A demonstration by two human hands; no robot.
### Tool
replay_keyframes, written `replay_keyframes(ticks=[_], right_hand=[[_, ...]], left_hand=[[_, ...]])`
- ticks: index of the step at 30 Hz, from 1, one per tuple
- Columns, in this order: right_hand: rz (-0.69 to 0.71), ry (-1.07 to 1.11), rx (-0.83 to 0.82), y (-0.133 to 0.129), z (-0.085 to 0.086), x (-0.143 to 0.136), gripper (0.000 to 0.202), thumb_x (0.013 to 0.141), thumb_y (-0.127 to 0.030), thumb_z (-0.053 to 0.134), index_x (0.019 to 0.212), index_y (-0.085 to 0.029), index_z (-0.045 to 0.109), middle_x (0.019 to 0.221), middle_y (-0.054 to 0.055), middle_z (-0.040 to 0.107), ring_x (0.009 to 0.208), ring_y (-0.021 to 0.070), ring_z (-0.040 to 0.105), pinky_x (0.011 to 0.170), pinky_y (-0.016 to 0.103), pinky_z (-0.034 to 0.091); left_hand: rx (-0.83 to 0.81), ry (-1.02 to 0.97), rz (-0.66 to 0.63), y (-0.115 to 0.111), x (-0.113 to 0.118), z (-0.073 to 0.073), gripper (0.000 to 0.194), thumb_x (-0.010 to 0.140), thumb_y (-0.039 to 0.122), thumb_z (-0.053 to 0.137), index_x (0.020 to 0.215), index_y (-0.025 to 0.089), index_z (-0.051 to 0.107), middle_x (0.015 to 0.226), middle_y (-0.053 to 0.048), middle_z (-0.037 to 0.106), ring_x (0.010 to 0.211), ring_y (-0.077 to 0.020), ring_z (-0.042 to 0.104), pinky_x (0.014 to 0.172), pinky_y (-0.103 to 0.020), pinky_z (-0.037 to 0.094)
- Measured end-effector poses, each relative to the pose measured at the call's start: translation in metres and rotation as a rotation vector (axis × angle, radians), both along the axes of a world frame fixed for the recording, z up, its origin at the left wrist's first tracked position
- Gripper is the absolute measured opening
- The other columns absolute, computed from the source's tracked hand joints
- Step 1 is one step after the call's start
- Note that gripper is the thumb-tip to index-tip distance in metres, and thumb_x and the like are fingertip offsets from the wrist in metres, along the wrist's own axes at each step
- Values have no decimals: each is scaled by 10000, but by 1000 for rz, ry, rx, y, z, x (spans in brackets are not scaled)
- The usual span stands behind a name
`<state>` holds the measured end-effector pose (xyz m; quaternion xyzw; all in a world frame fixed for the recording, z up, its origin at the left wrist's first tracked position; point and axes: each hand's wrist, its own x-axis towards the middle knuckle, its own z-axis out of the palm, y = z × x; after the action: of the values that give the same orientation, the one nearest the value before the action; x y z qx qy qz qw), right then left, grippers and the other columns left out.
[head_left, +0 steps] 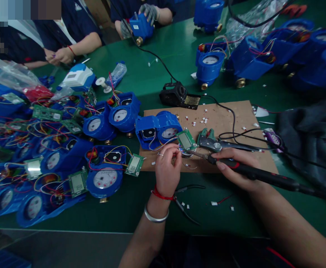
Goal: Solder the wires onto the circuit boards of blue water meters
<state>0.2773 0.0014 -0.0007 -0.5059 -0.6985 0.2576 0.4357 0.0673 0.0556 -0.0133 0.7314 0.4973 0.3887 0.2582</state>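
Note:
My right hand (237, 169) is closed on a black soldering iron (252, 172), whose tip points left to a green circuit board (186, 140). Close to that board's lower left edge, my left hand (168, 165) pinches something too small to make out, perhaps a thin wire. Behind the hands, a blue meter housing (158, 129) with a round dial lies on the brown cardboard (224, 111). Green-handled wire strippers (210, 140) rest just right of the board. A round part under the board is mostly hidden.
Many blue meters (104, 178) with wires and boards crowd the left. A soldering stand (176, 95) sits behind the cardboard. Dark-handled pliers (185, 208) lie near my left wrist. Across the green table (140, 70), a person's gloved hands (150, 15) hold a blue meter.

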Motion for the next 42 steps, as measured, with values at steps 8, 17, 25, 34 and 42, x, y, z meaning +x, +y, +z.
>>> replay_keyframes(ticks=[8,17,25,34,42], right_hand=[[33,-22,62,1,8,0,213,786,-147,622,985,-223,628,906,36,687,830,179,658,723,273,519],[-34,17,44,-3,7,1,209,788,-168,632,986,-235,635,908,31,674,857,183,642,728,275,505],[-467,394,-26,10,2,1,223,799,-394,637,975,-257,631,639,-15,582,555,145,546,550,284,449],[-467,597,-172,142,7,35,171,773,-359,661,801,-220,565,638,-30,575,578,96,525,532,204,404],[-424,655,-453,233,-9,-2,173,846,-270,612,758,-135,549,633,-25,521,486,58,452,453,187,386]], left_hand=[[0,7,-1,0,0,0,97,834,76,527,808,163,560,989,-54,625,953,-154,576,826,-319,488],[-11,3,1,0,0,0,97,826,70,538,806,162,559,990,-55,623,960,-157,575,847,-328,482],[0,-25,4,-2,0,-1,96,842,87,519,815,173,552,993,-53,619,959,-166,577,834,-334,485],[71,0,25,-9,-7,0,172,866,111,495,999,173,584,1112,-87,600,1078,-195,549,943,-394,460],[188,-65,220,-14,-16,10,195,887,150,467,1034,150,596,1081,-106,589,1054,-195,546,928,-396,455]])
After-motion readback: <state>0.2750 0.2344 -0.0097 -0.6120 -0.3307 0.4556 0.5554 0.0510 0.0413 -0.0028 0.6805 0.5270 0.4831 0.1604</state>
